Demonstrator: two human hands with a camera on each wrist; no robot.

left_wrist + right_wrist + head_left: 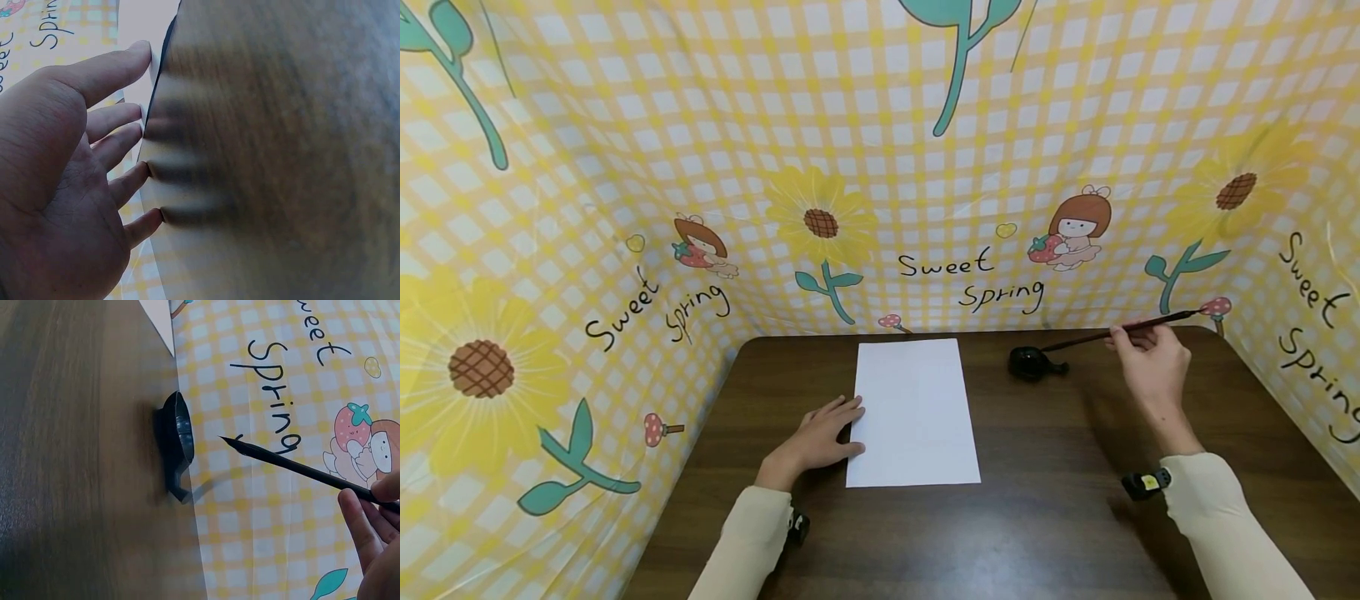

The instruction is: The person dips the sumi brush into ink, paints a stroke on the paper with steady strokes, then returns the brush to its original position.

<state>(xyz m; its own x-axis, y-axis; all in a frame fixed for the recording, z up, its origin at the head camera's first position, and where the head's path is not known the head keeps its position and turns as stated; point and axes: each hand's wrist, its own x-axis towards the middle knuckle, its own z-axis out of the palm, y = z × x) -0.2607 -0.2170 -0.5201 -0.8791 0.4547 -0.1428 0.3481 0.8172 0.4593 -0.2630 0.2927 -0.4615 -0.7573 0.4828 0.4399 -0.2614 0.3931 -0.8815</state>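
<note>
A blank white sheet of paper [916,412] lies on the brown table. My left hand [816,437] rests at its left edge with the fingers spread, thumb and fingertips over the margin; the left wrist view shows the fingers [128,181] extended down to the surface. At the right, my right hand [1153,367] pinches a dark calligraphy brush [1090,338] by its handle, held slanted. The bristle end points left, towards a small black ink dish [1028,364] with a short stubby handle. In the right wrist view the dark pointed tip of the brush [294,465] is apart from the dish [172,440].
A yellow-checked cloth [925,192] with sunflowers and lettering hangs behind the table [925,542] and along both sides. Its back part meets the table's far edge, close behind the paper and ink dish. Each wrist carries a small black camera.
</note>
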